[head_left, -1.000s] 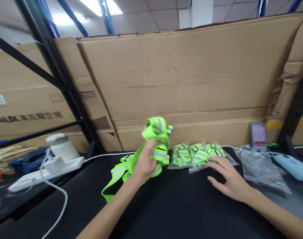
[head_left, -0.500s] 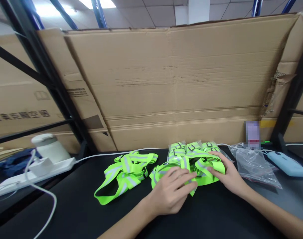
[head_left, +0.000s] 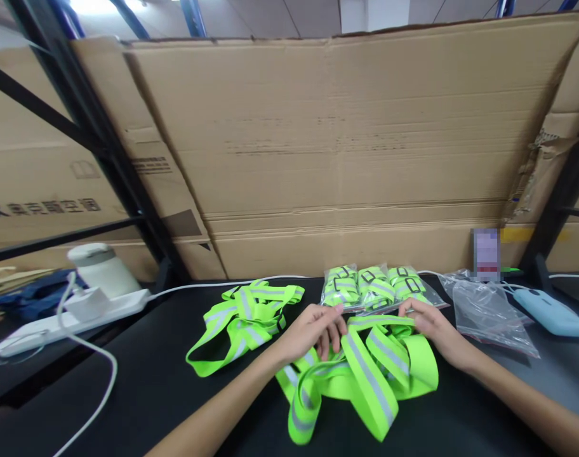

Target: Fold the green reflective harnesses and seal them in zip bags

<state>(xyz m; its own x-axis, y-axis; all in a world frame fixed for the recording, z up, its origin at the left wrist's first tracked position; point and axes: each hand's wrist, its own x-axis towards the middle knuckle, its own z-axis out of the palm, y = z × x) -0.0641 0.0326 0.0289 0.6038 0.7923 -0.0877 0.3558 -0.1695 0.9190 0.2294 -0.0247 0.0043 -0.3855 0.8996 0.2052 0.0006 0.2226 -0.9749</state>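
Observation:
A neon-green reflective strap vest (head_left: 366, 374) lies loosely spread on the black table in front of me. My left hand (head_left: 313, 330) pinches its upper edge on the left. My right hand (head_left: 427, 324) holds the same edge on the right. A second, tangled green vest (head_left: 244, 320) lies to the left, untouched. Just behind my hands, three folded vests in clear bags (head_left: 372, 285) sit in a row against the cardboard.
Empty clear bags (head_left: 489, 311) and a light-blue device (head_left: 551, 312) lie at the right. A white power strip (head_left: 65, 317) with a cable and a white jar (head_left: 101, 270) sit at the left. A tall cardboard sheet (head_left: 327, 139) and black rack posts close the back.
My left hand carried one vest from the left pile to the middle. Both hands then pulled it toward me and spread it open on the table.

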